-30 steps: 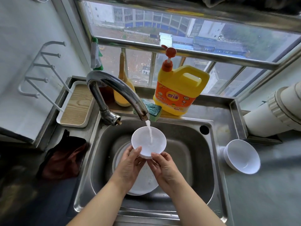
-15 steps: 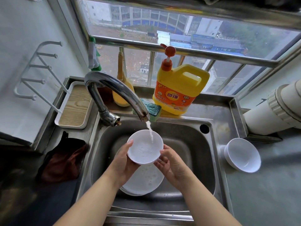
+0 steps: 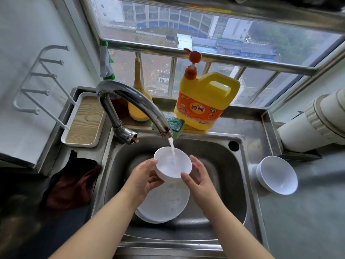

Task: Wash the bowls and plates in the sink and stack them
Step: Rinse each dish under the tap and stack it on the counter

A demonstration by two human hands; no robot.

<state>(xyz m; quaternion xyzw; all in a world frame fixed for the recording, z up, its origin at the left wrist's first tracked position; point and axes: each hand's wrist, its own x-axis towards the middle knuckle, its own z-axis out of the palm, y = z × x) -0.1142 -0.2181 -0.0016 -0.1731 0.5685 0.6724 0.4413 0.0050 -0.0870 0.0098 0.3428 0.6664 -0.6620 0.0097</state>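
Head view: a small white bowl (image 3: 172,162) is held tilted over the sink (image 3: 224,165), directly under the stream of water (image 3: 172,149) falling from the curved chrome tap (image 3: 130,103), and some water is pooled inside it. The bowl is grasped by the left hand (image 3: 144,177), whose fingers are wrapped under its base with the thumb at the rim, and by the right hand (image 3: 198,176), whose thumb and fingers are curled around the opposite rim. Below the bowl, white plates (image 3: 164,204) are stacked in the sink basin, the top one wet and speckled with suds. On the bench to the right of the sink, white bowls (image 3: 277,177) are nested together, tilted toward the sink. Behind the sink, a yellow detergent jug (image 3: 205,101) with an orange pump is stood beside a green sponge (image 3: 174,123). A white tray (image 3: 84,120) with a wood-grain floor is set at the left.
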